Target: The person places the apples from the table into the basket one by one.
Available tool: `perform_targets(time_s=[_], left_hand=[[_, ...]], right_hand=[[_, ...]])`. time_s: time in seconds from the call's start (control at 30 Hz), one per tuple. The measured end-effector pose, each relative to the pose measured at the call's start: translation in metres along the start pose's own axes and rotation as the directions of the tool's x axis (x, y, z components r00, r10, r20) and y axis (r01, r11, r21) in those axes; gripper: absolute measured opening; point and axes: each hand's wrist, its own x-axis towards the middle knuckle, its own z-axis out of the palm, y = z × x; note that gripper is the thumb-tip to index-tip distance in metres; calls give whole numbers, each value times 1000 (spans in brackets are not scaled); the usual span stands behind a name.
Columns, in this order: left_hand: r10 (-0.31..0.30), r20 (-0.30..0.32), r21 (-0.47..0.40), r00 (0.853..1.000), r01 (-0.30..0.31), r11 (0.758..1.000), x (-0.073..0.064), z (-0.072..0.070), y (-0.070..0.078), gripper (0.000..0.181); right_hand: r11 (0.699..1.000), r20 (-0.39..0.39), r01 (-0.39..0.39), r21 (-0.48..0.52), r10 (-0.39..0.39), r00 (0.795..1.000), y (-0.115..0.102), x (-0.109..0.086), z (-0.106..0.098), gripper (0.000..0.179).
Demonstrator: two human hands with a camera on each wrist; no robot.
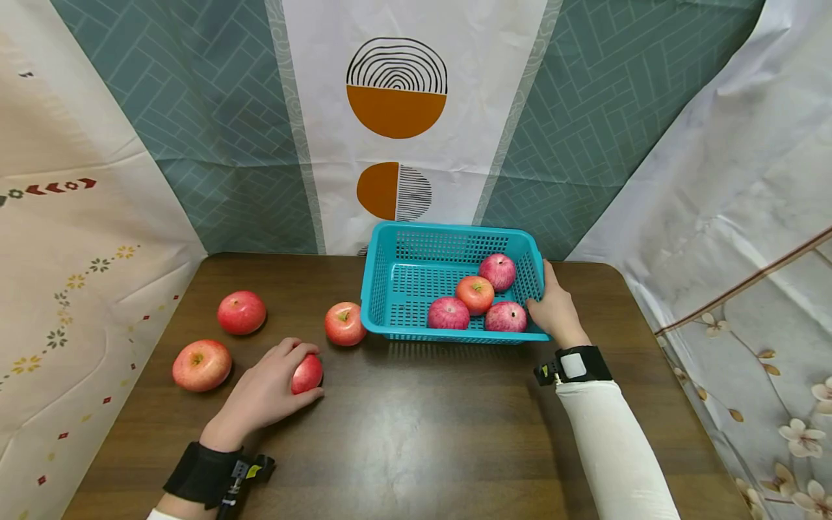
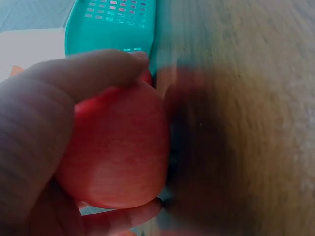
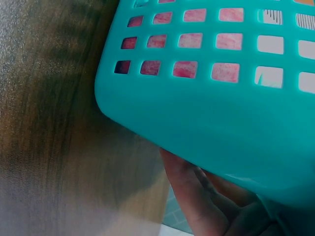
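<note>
While the right hand [image 1: 555, 310] grips the right end of the turquoise basket [image 1: 448, 230] in the head view, the left hand [image 1: 269, 383] curls over a red apple [image 1: 308, 373] at the left part of the desk [image 1: 403, 433], thumb on the near side and fingers on the far side. A loose apple [image 1: 345, 323] lies just beside the basket's left end, so any sideways carry is best begun with a straight lift, high enough to pass over it. Two more apples [image 1: 201, 365] lie to the left of the left hand, and the knuckles should give them room. Four apples [image 1: 475, 295] sit toward the right of the basket; a tug on that end could probably set them rolling.

From the left wrist, the grip spans the apple, thumb along one side and a fingertip under the other. Whether the apple touches the desk I cannot tell. Since its skin looks smooth and its sides round, a hold around its widest part, firm without squeezing, should serve better than one near the top.

From the right wrist, fingers [image 3: 192, 196] show beyond the lower edge of the basket's wall; their contact is partly hidden there, but the head view shows thumb and fingers pinching the end wall between them. Light, even pressure should be enough to steady the basket without tipping it.
</note>
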Motion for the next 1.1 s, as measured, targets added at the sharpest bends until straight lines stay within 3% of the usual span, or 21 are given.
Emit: perform_targets(time_s=[0.27,0.63,1.1], left_hand=[[34,3,3,999,-34,999,0,0,0,58],[-25,11,-1,1000,25,1000,1,-2,4,59],[-21,-98,-37,995,18,999,14,-15,10,48]], right_hand=[[1000,0,-4,1,4,1000,2,-1,-1,85],[1000,0,-6,10,6,1000,1,-2,-1,85],[1000,-3,-12,14,12,1000,0,-1,0,85]])
